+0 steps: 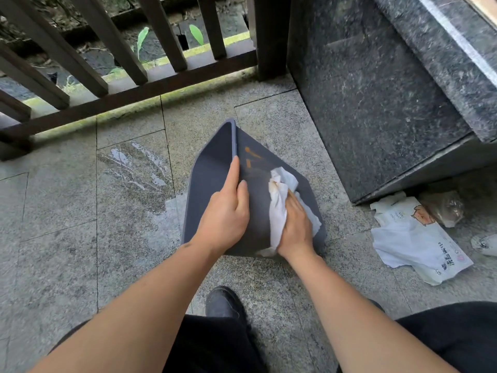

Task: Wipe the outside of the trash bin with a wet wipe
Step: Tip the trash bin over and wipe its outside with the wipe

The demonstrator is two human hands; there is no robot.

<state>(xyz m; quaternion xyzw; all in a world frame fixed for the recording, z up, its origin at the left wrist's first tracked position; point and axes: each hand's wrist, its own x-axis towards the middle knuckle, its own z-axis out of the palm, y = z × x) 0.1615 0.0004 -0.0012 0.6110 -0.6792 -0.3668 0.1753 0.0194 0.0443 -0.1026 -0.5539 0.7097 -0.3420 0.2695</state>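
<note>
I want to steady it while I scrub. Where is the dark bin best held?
Grip the trash bin by its open rim, from the left: the left hand already holds that edge, leaving the stained side wall free for the right hand pressing the wet wipe.

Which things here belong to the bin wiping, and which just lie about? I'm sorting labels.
In use: bin; wipe; left hand, steadying the bin; right hand, pressing the wipe.

Lying about: wipe pack; plastic bag; puddle; railing.
</note>
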